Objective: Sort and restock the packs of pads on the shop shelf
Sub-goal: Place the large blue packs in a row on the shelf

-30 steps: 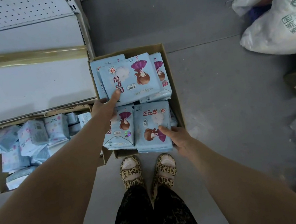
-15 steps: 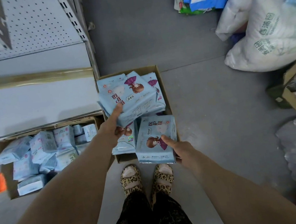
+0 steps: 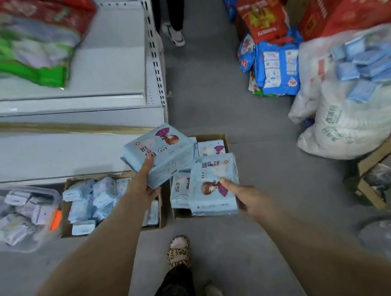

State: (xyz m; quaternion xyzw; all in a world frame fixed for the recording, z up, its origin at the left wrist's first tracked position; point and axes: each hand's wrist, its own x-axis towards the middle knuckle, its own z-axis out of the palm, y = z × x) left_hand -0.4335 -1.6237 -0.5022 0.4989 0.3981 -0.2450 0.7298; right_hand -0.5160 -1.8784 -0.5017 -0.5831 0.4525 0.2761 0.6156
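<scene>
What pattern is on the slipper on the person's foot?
Leopard print, tan with dark spots, on the slipper; the head view shows it.

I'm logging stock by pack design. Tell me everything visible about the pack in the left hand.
The pack is a thick, pale blue block in soft wrap, printed with a brown-haired cartoon girl, a purple fan and dark characters. It is tilted, held above the open cardboard box. The left hand grips its near edge, thumb on top.
</scene>
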